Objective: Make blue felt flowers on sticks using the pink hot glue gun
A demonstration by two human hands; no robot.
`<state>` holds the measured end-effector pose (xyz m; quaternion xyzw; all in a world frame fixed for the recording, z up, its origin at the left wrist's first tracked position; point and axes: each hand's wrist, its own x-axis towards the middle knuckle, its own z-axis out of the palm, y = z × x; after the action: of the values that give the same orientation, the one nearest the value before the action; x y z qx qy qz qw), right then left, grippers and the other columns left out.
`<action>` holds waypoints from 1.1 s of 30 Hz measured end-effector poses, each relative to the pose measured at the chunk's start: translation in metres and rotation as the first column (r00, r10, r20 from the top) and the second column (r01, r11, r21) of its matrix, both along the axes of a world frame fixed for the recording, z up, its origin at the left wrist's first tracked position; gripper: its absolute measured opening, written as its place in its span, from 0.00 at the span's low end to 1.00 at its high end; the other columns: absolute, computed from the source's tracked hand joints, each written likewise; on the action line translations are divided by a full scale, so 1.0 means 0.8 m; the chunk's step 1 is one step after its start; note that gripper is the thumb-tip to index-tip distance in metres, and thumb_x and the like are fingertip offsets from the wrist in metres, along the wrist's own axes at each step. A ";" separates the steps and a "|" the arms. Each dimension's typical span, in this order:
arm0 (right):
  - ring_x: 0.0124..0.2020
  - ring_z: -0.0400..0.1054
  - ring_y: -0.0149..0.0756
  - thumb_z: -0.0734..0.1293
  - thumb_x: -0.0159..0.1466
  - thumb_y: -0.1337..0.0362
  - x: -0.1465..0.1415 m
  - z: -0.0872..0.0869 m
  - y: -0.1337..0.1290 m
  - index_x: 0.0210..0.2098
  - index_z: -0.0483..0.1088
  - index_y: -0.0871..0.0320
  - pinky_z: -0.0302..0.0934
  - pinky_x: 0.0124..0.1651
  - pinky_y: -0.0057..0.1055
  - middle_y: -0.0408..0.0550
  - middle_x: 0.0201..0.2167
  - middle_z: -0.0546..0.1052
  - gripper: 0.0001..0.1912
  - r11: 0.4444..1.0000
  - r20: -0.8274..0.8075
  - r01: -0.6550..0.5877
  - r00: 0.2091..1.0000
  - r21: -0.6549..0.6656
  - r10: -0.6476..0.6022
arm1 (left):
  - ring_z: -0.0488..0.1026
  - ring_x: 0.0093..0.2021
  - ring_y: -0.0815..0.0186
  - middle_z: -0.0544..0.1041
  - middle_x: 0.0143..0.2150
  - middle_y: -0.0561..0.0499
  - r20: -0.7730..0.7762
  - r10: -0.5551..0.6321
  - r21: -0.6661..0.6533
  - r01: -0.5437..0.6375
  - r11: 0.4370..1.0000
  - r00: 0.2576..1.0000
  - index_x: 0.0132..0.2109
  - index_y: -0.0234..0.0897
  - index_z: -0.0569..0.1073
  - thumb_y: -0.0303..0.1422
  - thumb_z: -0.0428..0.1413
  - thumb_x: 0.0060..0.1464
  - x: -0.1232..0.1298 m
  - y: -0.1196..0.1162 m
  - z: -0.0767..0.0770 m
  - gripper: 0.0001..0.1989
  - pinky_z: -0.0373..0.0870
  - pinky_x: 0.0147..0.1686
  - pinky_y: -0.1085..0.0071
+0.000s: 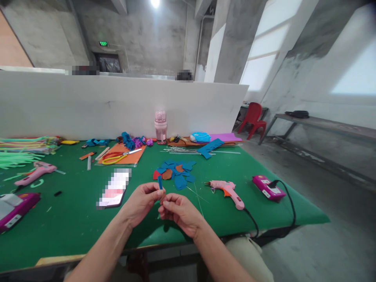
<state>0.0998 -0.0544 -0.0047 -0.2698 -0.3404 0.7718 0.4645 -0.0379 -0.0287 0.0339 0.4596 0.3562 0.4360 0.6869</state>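
Observation:
Between the fingertips of my left hand point(146, 203) a narrow blue piece point(159, 183) stands upright, its top poking above the fingers. My right hand point(179, 210) is closed right beside it, fingertips pinched together near the lower end of the piece; whatever they grip is too small to make out. Just beyond both hands lies a loose pile of cut blue pieces point(180, 181), with brown pieces point(167, 174) and a red piece point(157, 175) among them. Thin wires point(197, 194) lie on the green table to the right of the pile.
A pink glue gun point(227, 190) and purple power strip point(268, 188) with a black cable lie right. Left are a phone point(115, 188), scissors point(117, 156) on orange sheets, and another glue gun point(37, 173). A pink bottle point(161, 127) stands by the white partition point(123, 105).

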 end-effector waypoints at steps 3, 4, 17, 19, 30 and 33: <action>0.23 0.67 0.26 0.71 0.49 0.61 -0.001 0.000 0.001 0.29 0.68 0.63 0.61 0.32 0.26 0.45 0.24 0.74 0.13 1.000 0.026 0.009 1.000 0.007 -0.009 | 0.62 0.23 0.74 0.68 0.22 0.54 -0.021 0.021 0.012 -0.021 1.000 1.000 0.25 0.32 0.71 0.31 0.60 0.41 0.003 -0.001 -0.001 0.07 0.59 0.23 0.77; 0.24 0.68 0.27 0.71 0.49 0.61 -0.002 0.001 0.001 0.29 0.69 0.63 0.61 0.33 0.27 0.46 0.24 0.74 0.13 0.999 0.046 0.030 0.998 0.021 -0.031 | 0.62 0.23 0.73 0.68 0.22 0.54 -0.045 0.029 0.024 -0.027 0.999 0.999 0.27 0.32 0.72 0.32 0.60 0.41 0.003 0.000 -0.001 0.07 0.59 0.23 0.76; 0.26 0.66 0.27 0.71 0.48 0.60 0.003 0.004 0.009 0.28 0.73 0.61 0.60 0.33 0.25 0.46 0.25 0.76 0.11 0.953 0.184 0.272 0.938 0.134 -0.293 | 0.70 0.36 0.63 0.77 0.34 0.49 -0.353 0.227 0.216 -0.157 0.964 0.908 0.35 0.36 0.77 0.36 0.60 0.39 -0.001 0.004 0.006 0.13 0.63 0.39 0.70; 0.25 0.66 0.27 0.71 0.48 0.59 0.001 0.004 0.007 0.27 0.73 0.61 0.60 0.32 0.24 0.45 0.25 0.75 0.11 0.959 0.183 0.246 0.946 0.137 -0.269 | 0.69 0.33 0.65 0.77 0.32 0.49 -0.297 0.207 0.181 -0.158 0.971 0.932 0.34 0.35 0.77 0.36 0.61 0.38 0.005 0.002 0.004 0.12 0.64 0.36 0.71; 0.25 0.66 0.27 0.72 0.46 0.60 -0.003 0.002 0.004 0.28 0.73 0.63 0.60 0.33 0.25 0.46 0.24 0.75 0.13 0.973 0.163 0.210 0.961 0.101 -0.224 | 0.64 0.27 0.70 0.72 0.25 0.52 -0.217 0.114 0.153 -0.082 0.985 0.970 0.26 0.33 0.74 0.36 0.60 0.40 0.005 -0.001 0.004 0.09 0.61 0.28 0.75; 0.25 0.67 0.27 0.72 0.47 0.61 -0.003 -0.001 0.004 0.27 0.72 0.63 0.60 0.32 0.24 0.46 0.24 0.75 0.12 0.976 0.147 0.201 0.966 0.087 -0.212 | 0.63 0.25 0.70 0.70 0.23 0.52 -0.237 0.120 0.167 -0.081 0.983 0.964 0.25 0.33 0.73 0.37 0.60 0.40 0.006 -0.002 0.004 0.10 0.60 0.26 0.75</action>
<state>0.0974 -0.0513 -0.0059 -0.3465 -0.3729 0.6831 0.5237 -0.0328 -0.0301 0.0375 0.5435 0.4264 0.4366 0.5763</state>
